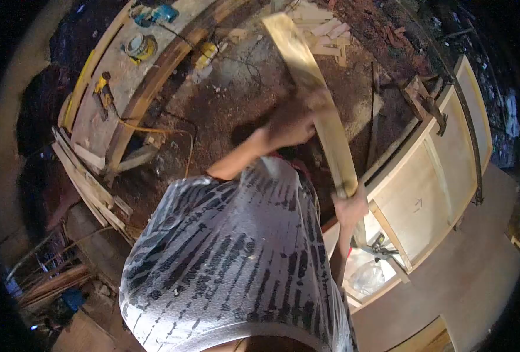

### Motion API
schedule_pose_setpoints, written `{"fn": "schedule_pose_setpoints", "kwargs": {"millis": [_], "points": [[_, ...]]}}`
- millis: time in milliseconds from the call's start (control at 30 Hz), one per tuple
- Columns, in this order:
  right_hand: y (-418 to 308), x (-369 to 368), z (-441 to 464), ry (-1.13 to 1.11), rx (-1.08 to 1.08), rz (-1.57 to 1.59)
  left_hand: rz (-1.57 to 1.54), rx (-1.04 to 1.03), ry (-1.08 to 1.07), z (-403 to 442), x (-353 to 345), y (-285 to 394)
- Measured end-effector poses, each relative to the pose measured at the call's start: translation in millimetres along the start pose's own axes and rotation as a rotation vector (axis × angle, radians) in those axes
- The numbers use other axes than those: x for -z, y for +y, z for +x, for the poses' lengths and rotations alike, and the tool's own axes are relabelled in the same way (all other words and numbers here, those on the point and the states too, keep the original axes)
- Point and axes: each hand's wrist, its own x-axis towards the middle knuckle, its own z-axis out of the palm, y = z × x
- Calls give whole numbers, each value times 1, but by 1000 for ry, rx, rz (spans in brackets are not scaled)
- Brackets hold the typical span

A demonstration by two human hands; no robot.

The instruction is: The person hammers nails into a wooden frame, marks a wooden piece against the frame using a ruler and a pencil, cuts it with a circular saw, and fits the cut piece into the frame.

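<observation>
A long pale wooden plank (321, 105) slants across the space in front of my body. My left hand (295, 123) grips it near the middle, a little smeared by motion. Closed round the plank's lower, near end is my right hand (352, 206). Beside my right hand stands a wood-framed panel (433, 176). Some dark metal tools (382, 246) and a clear plastic bag (368, 277) lie in its nearest section.
At the upper left a workbench (116, 88) carries a teal power tool (157, 14), a tin (138, 46) and a yellow tool (103, 88) with an orange cord. Loose wood strips (90, 182) lean at left. Wood offcuts (324, 29) lie ahead on the floor.
</observation>
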Motion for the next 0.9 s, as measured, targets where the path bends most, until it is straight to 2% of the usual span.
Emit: {"fn": "schedule_pose_setpoints", "kwargs": {"millis": [67,100,133,167,267,333,433,467,500,567,667,733,900], "points": [[-1,-1,15,-23,-2,-28,41,249,169,-13,37,5],[-11,0,28,20,97,86,41,345,269,-15,47,-3],[-20,-2,42,64,202,202,-43,434,391,-29,42,-20],[-24,-6,52,67,198,206,-128,529,504,-52,30,-38],[-48,-14,75,109,264,218,-243,793,550,-96,25,-69],[-81,-8,94,-89,133,40,-216,787,580,-109,29,-82],[-113,-22,120,-157,152,24,-155,845,621,-115,46,-98],[-129,-26,125,-153,178,30,-200,919,619,-114,52,-105],[-109,-9,125,-114,156,93,-210,937,624,-100,49,-77],[-123,-4,136,-86,146,135,-244,838,731,-96,43,-87],[-125,-21,167,-157,222,85,-170,872,699,-78,58,-87],[-146,-36,195,-146,214,106,-44,692,732,-69,66,-101],[-208,-74,267,-178,222,44,-95,747,657,-36,109,-113]]}}
